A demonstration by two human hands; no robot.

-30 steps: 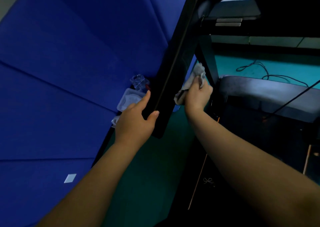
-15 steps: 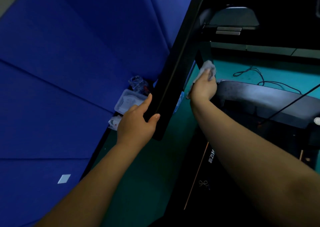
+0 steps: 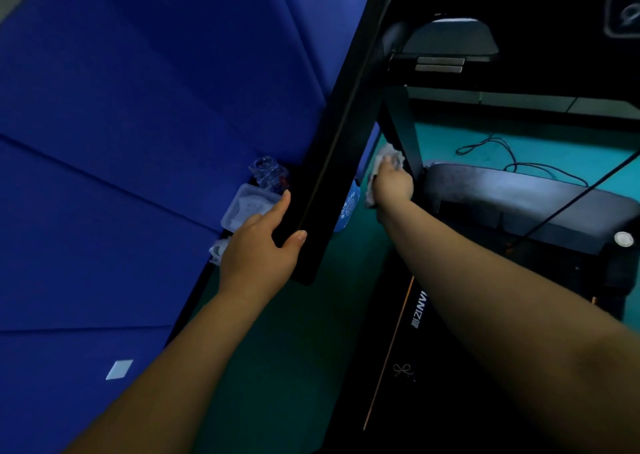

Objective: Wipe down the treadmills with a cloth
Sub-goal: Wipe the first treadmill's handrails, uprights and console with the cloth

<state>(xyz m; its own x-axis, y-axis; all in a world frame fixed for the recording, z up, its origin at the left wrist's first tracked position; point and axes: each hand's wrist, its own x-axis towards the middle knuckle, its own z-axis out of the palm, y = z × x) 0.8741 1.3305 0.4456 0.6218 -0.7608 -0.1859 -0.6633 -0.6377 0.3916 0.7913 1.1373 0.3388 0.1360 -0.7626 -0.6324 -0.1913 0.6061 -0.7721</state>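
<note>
Cloth [image 3: 390, 152] in fingers [image 3: 388, 166] of right hand [image 3: 394, 185]

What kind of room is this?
Probably a gym or exercise room. A black treadmill with a long handrail fills the right side, blue padded panels cover the wall, and power cables trail over the teal floor.

cloth [image 3: 390, 155] soft crumpled fabric; treadmill handrail [image 3: 332, 162] black, smooth, matt; motor cover [image 3: 519, 197] dull matt plastic; wall panels [image 3: 138, 107] blue, smooth; tub [image 3: 249, 204] clear glossy plastic
</note>
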